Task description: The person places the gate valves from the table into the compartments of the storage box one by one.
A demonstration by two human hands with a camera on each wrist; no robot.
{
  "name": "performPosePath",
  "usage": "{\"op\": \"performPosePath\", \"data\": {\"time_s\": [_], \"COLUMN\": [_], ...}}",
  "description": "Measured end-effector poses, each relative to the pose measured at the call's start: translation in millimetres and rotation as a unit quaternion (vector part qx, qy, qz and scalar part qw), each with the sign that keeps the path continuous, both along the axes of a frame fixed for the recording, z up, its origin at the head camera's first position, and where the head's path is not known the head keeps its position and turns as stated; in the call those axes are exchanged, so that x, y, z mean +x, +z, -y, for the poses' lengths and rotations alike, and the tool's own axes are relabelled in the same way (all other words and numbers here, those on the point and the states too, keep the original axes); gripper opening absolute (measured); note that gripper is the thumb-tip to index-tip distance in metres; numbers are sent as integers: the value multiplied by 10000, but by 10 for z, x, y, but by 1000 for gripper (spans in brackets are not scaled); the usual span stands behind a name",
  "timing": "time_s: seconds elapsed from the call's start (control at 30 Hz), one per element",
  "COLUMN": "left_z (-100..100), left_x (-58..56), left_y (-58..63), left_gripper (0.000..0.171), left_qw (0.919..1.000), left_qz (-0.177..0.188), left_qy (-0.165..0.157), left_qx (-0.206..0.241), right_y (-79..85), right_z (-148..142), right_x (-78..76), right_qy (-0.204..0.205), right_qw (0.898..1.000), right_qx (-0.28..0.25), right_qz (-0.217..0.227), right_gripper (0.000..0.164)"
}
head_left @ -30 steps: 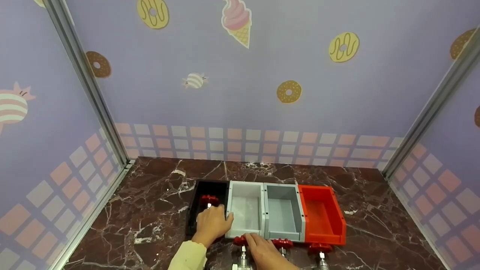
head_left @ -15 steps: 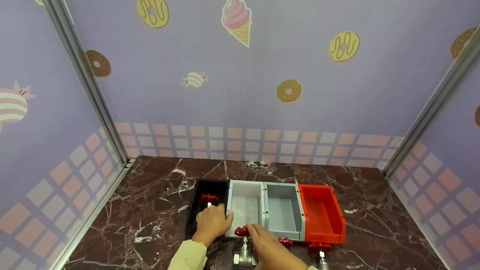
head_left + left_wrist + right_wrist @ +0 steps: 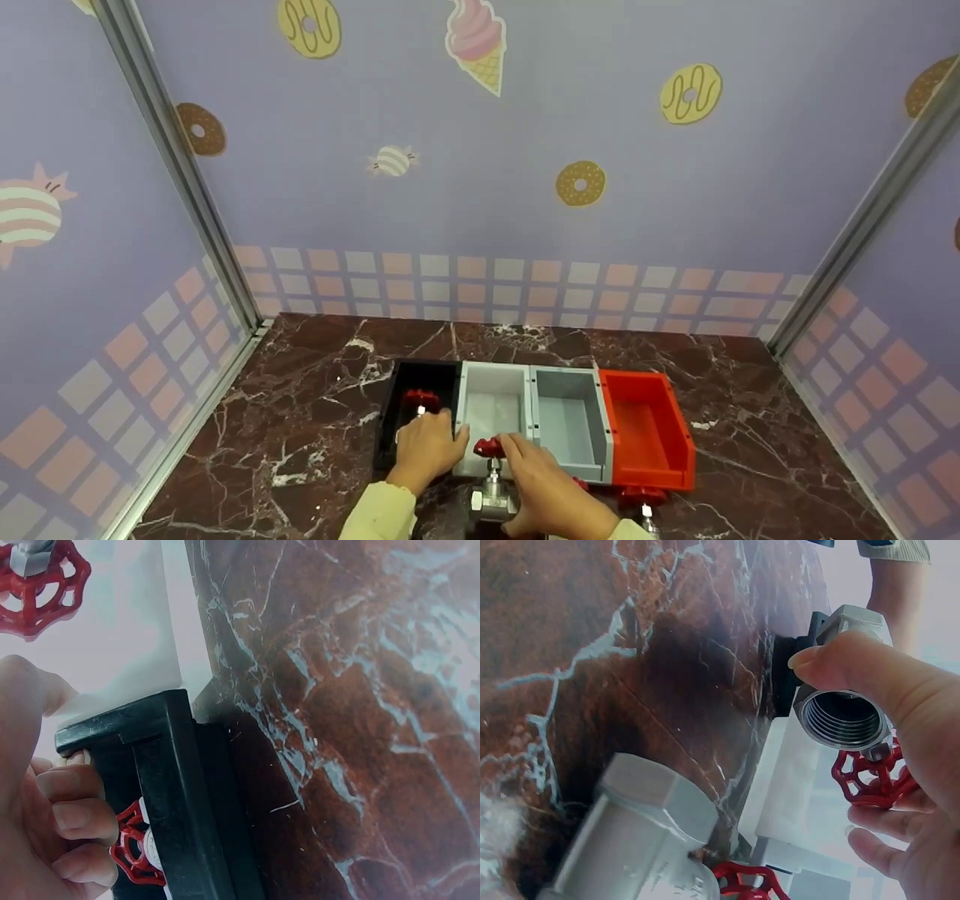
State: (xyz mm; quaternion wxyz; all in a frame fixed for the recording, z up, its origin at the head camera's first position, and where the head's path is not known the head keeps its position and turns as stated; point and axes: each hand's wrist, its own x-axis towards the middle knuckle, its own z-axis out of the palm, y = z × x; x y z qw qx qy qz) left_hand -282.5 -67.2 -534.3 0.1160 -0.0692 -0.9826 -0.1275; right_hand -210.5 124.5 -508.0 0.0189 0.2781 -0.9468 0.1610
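My right hand point(image 3: 546, 484) holds a metal gate valve point(image 3: 491, 501) with a red handwheel point(image 3: 489, 448), upright in front of the white bin point(image 3: 491, 397). In the right wrist view, the thumb presses across the valve body point(image 3: 855, 619) above its threaded opening, and the fingers lie by the red wheel. My left hand point(image 3: 426, 448) is at the front of the black bin point(image 3: 385, 420). Seen from the left wrist, its thumb lies on the white bin's side and its curled fingers inside the black bin, gripping the wall. Another red-wheeled valve point(image 3: 135, 847) is in the black bin.
A grey bin point(image 3: 566, 427) and a red-orange bin point(image 3: 646, 435) continue the row on the right. Before them stand a valve with a red wheel point(image 3: 643, 495) and another mostly hidden behind the right hand. Patterned panels point(image 3: 525, 225) enclose the marbled tabletop point(image 3: 300, 420).
My right hand has raised the gate valve and moved it forward, bringing its wheel over the white bin's front edge. The left hand has stayed at the black bin.
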Motion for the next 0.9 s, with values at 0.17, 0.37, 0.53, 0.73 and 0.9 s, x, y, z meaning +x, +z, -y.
{"op": "performPosePath", "data": {"time_s": [0.17,0.37,0.53,0.73,0.9], "left_z": [4,3,2,6,6], "left_x": [-1,2,0,-2,-1], "left_y": [-16,-36,-32,-41,-41], "left_gripper": [36,35,35,35,35], "left_qw": [10000,9998,9997,9995,9994], "left_qz": [-93,-203,-213,-304,-334], "left_qy": [-1,20,25,7,12], "left_qx": [4,37,89,129,130], "right_y": [12,35,49,56,61], "right_z": [-23,-36,-32,-34,-40], "right_x": [-38,-80,-129,-179,-199], "right_qy": [-65,-57,-19,-28,-115], "right_qw": [9998,9995,9994,9992,9994], "right_qx": [-152,-319,-308,-317,-331], "right_qz": [107,32,-174,-257,-80], "right_gripper": [114,116,117,117,119]}}
